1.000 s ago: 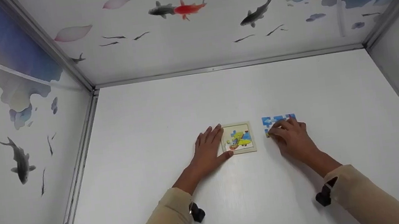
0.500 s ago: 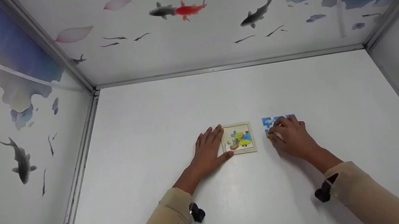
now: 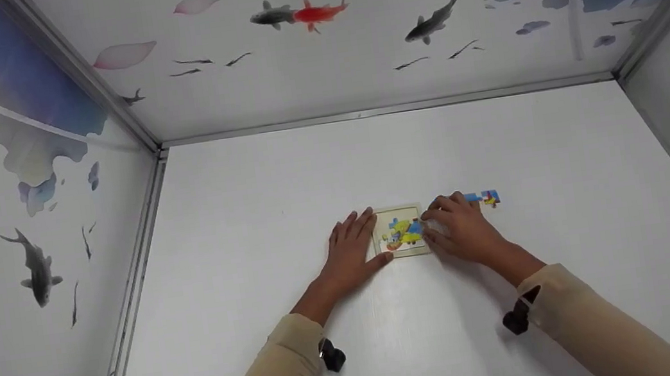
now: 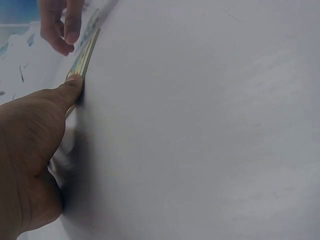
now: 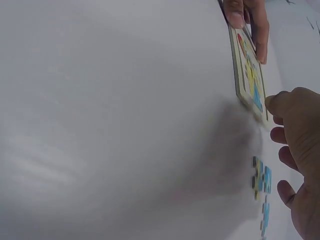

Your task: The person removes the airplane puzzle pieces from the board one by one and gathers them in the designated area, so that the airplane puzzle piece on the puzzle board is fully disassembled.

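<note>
A square wooden puzzle frame [image 3: 399, 208] lies on the white table, partly filled with yellow and blue jigsaw pieces [image 3: 404, 230]. My left hand [image 3: 350, 252] rests along its left side, fingers straight and thumb on the lower left corner; the left wrist view shows that thumb [image 4: 70, 90] on the frame's edge. At the right rim is my right hand [image 3: 464, 228], thumb and fingers drawn together in a pinch, with the puzzle piece between them hidden from view. Under and behind this hand lie loose puzzle pieces [image 3: 490, 197], also visible in the right wrist view.
White panels with painted fish enclose the table [image 3: 281, 175] at the back and sides, joined by metal rails [image 3: 358, 115]. A small black camera [image 3: 332, 356] sits on each wrist.
My right hand has moved left from the loose pieces to the frame's right edge, uncovering a blue and yellow piece at the far right. The left hand and frame stay put.
</note>
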### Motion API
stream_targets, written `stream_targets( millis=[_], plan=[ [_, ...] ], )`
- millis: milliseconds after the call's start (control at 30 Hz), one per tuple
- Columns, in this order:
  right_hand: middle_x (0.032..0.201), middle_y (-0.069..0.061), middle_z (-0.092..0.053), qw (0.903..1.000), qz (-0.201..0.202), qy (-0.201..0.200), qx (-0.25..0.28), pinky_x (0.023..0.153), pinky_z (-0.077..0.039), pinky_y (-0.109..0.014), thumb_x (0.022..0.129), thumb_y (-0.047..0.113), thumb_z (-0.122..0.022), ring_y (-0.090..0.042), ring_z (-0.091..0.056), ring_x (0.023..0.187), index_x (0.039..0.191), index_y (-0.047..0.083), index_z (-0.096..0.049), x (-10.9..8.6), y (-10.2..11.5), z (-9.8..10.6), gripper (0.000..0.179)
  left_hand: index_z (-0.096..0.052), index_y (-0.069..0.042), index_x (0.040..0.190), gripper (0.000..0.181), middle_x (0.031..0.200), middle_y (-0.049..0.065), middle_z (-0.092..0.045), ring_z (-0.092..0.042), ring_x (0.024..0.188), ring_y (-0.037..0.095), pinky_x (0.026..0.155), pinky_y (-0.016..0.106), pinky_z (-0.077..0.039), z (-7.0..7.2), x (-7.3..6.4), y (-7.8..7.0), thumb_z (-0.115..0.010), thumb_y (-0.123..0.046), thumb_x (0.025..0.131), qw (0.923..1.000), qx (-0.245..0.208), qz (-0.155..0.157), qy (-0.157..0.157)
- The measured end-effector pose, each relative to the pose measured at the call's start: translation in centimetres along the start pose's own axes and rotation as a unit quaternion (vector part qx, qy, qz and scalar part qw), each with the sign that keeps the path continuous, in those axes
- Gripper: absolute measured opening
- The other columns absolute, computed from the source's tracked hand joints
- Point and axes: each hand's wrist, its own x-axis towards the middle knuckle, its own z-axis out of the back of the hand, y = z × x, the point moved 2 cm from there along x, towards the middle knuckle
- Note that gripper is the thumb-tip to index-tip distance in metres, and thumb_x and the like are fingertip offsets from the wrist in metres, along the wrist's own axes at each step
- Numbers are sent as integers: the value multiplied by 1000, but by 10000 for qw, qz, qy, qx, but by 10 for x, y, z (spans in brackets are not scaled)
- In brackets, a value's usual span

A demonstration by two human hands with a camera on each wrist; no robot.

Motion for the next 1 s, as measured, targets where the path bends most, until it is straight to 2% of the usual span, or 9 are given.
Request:
stream_targets(
  millis=[233, 400, 700, 900, 1000],
  plan=[
    [130, -9, -68, 9991, 155, 346, -202, 92, -47, -60, 103, 31, -80, -33, -56, 118, 132, 14, -78, 16, 19, -14, 33, -25, -12, 177, 89, 186, 6, -22, -15, 173, 37, 139, 65, -14, 0, -1, 1, -62, -57, 110, 10000, -45, 0, -44],
    [129, -11, -67, 9987, 268, 354, -255, 89, -48, -59, 104, 31, -81, -33, -57, 116, 132, 14, -78, 22, 27, -20, 33, -25, -12, 177, 89, 187, 5, -22, -15, 174, 36, 139, 64, -14, 0, 0, 2, -60, -59, 110, 10000, -20, 7, -37],
    [132, -11, -67, 9990, 203, 365, -127, 92, -47, -60, 103, 27, -81, -34, -57, 120, 133, 15, -76, 24, 31, -25, 33, -24, -12, 178, 90, 187, 5, -21, -14, 174, 35, 139, 63, -13, -1, 1, 3, -60, -60, 110, 10000, 63, 37, -8],
    [133, -12, -68, 9988, 380, 307, -48, 90, -49, -62, 102, 23, -82, -34, -57, 118, 134, 13, -75, 25, 31, -26, 34, -27, -9, 176, 88, 186, 8, -23, -17, 173, 38, 138, 65, -15, 1, -1, -1, -63, -54, 110, 10000, -13, -4, -60],
    [132, -13, -68, 9989, 330, 325, 64, 92, -49, -62, 101, 21, -83, -34, -56, 118, 135, 12, -75, 26, 33, -25, 36, -27, -9, 176, 88, 186, 8, -23, -17, 173, 38, 138, 65, -16, 2, -1, -1, -64, -53, 110, 9999, 73, -16, -71]
  ],
)
